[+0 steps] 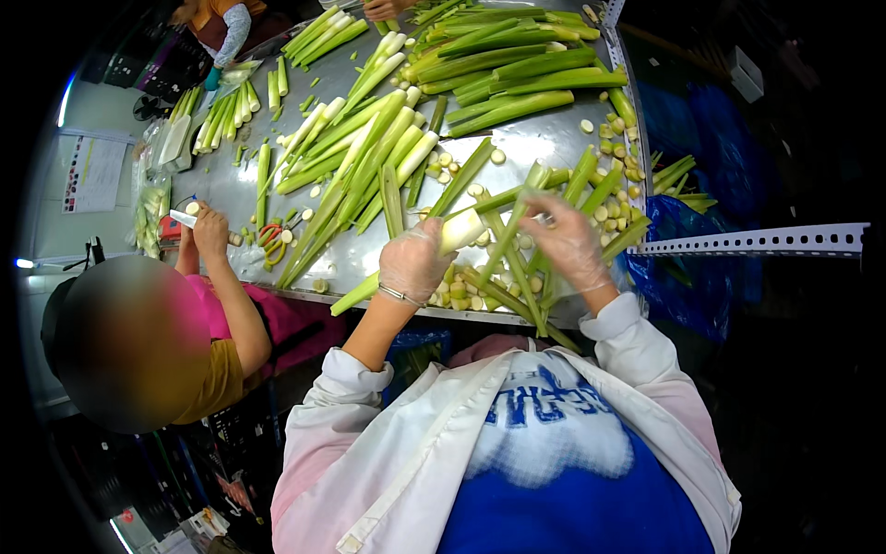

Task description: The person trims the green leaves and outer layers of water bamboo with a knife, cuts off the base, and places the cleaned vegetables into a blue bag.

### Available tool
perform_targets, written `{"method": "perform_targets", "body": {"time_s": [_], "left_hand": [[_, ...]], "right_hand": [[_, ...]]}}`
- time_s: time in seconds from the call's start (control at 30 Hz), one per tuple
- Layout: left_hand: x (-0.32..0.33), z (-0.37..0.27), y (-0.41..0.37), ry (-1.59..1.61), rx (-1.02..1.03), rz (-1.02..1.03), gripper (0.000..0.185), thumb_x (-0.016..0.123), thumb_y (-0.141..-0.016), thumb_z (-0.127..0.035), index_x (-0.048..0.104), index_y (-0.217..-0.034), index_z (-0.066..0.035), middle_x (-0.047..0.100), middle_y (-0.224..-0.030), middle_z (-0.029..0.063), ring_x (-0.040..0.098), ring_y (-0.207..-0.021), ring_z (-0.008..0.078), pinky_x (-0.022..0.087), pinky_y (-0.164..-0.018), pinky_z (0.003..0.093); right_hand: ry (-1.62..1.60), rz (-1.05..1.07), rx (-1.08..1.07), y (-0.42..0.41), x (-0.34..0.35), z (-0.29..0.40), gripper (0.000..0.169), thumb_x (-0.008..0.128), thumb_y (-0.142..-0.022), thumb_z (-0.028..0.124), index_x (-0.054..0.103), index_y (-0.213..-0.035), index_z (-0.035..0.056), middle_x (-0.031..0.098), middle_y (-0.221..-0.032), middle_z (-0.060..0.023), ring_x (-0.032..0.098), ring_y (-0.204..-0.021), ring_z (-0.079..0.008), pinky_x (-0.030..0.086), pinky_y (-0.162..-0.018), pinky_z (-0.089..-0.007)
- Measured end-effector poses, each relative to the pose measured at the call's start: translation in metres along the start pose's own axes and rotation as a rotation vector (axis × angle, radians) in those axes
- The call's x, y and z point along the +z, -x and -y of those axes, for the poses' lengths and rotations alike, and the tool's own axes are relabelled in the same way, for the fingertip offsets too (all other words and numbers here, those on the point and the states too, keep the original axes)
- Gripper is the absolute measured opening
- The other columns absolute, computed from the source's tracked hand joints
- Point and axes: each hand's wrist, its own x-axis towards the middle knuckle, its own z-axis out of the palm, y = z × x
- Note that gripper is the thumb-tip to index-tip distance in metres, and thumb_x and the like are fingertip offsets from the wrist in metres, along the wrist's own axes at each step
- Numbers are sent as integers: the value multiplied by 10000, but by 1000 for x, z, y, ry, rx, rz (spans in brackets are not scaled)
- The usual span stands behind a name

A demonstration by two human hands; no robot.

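Observation:
My left hand (413, 257), in a clear plastic glove, is closed around a water bamboo shoot (462, 230). Its smooth white end points right, and its green end (354, 294) sticks out to the lower left. To its right, my gloved right hand (566, 239) pinches a green husk strip (516, 225); the strip and fingertips are slightly blurred. Loose green husks (516, 266) lie crossed beneath both hands, some hanging over the table's near edge. Among them lie many short cut stem ends (460, 291).
A metal table (228, 183) carries peeled shoots (374, 138) in the middle and unpeeled shoots (516, 69) at the back right. Scissors (273, 242) lie to the left. A co-worker's hand (211, 228) holds a knife (183, 219). A perforated metal bar (754, 239) juts out right above blue bags (692, 277).

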Motion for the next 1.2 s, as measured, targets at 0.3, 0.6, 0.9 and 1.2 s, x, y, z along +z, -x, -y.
{"method": "perform_targets", "body": {"time_s": [0.3,0.6,0.9,1.2], "left_hand": [[-3,-16,-9,-209,271,-22,170,632,-787,-144,577,-938,-90,625,-772,97,643,-692,282,517,-572,393],[-3,-17,-11,-160,352,31,222,650,-772,-150,583,-974,-86,621,-767,98,643,-702,289,516,-587,403],[3,-12,-10,-124,317,70,283,685,-755,-162,581,-1003,-73,631,-781,115,648,-701,306,514,-595,417],[0,-19,-9,-200,298,186,299,688,-757,-177,574,-1013,-71,635,-807,121,652,-702,305,512,-595,424]], "right_hand": [[61,176,-254,-4,3,12,209,712,-835,188,648,-938,18,605,-831,-160,619,-772,-352,493,-697,-397],[-157,228,-59,1,4,0,166,659,-832,153,654,-932,21,618,-828,-163,628,-754,-348,512,-702,-402],[-12,183,-205,6,3,9,136,643,-841,132,664,-915,19,625,-808,-173,634,-796,-348,514,-729,-394],[-163,306,-7,-2,0,-5,188,671,-849,177,662,-913,1,646,-816,-164,646,-758,-291,508,-709,-355]]}}
